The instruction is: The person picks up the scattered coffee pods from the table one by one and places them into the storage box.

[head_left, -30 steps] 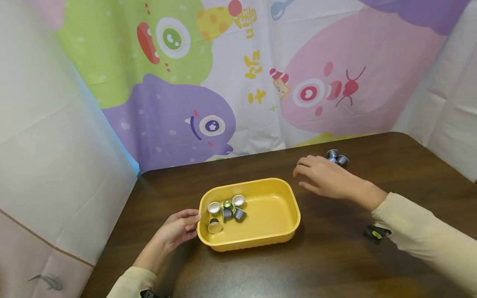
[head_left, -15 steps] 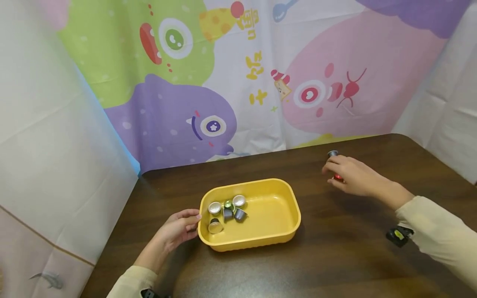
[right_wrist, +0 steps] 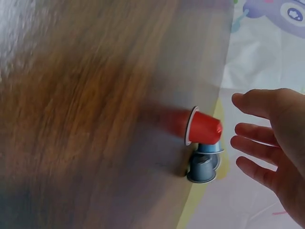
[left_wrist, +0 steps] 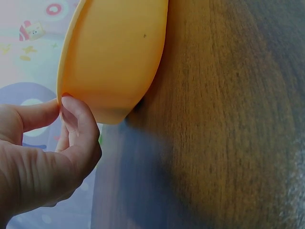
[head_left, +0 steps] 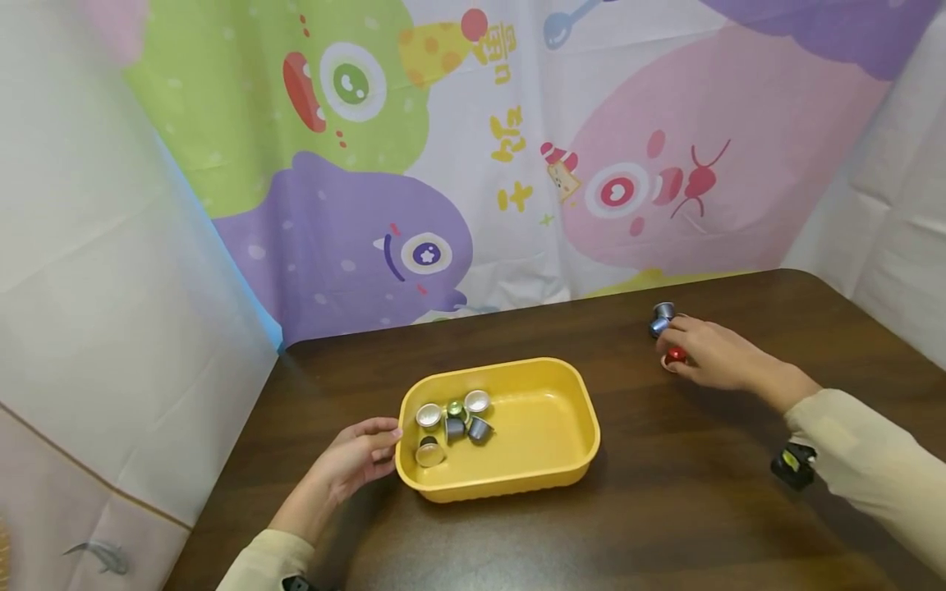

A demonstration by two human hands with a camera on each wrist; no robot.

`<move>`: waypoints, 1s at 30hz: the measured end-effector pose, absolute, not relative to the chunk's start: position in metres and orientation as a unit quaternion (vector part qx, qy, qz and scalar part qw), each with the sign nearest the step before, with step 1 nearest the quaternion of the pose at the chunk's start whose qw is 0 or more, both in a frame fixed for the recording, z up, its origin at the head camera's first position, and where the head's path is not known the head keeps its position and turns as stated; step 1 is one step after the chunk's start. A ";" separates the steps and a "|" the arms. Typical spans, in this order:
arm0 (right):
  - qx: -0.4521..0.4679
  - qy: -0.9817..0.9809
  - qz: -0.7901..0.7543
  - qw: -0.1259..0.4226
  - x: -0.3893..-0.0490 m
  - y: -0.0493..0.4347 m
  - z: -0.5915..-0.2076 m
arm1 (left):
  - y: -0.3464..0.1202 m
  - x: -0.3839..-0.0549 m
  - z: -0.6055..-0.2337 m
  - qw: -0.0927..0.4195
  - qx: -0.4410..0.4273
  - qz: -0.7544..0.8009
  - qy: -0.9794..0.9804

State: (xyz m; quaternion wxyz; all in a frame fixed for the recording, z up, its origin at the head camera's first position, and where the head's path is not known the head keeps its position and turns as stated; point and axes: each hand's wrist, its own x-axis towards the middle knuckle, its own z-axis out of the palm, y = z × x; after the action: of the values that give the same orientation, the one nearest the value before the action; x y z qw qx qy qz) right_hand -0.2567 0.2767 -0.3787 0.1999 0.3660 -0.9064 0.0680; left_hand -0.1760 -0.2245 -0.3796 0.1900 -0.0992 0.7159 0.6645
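Note:
In the head view my left hand [head_left: 358, 460] pinches the left rim of a yellow plastic bin [head_left: 510, 486]; the left wrist view has thumb and forefinger meeting at the bin's edge [left_wrist: 61, 71]. My right hand [head_left: 720, 353] hovers around a red coffee capsule [head_left: 676, 355] at the back right of the table. The right wrist view shows its fingers spread and apart from the red capsule [right_wrist: 205, 128], which stands lid-down. Just beyond are a blue capsule [head_left: 659, 327] and a grey capsule [head_left: 664, 309]; a dark grey capsule [right_wrist: 201, 170] is hidden behind the hand in the head view.
Several capsules lie in the bin's left half, among them a green capsule [head_left: 455, 408], a grey capsule [head_left: 479, 430] and a silver-lidded capsule [head_left: 428, 416]. A cartoon-printed curtain [head_left: 517, 271] hangs along the back edge of the brown table [head_left: 591, 542].
My right hand has moved right from above the table behind the bin to the capsules, uncovering the red one, then shifted slightly further. The left hand stays at the bin's rim.

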 end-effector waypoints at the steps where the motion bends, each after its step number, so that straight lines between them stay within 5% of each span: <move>1: 0.365 -0.907 0.068 0.198 -0.258 0.278 -0.380 | -0.224 -0.176 -0.380 0.189 -0.100 0.666 0.715; 30: 0.326 -0.936 0.058 0.122 -0.274 0.284 -0.395 | -0.224 -0.175 -0.379 0.190 -0.093 0.675 0.707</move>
State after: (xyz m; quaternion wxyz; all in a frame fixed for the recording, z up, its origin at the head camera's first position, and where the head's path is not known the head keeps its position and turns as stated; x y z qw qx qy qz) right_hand -0.2741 0.2843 -0.3946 0.1222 0.3255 -0.9358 0.0585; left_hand -0.1748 -0.2244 -0.3795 0.1898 -0.0933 0.7067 0.6752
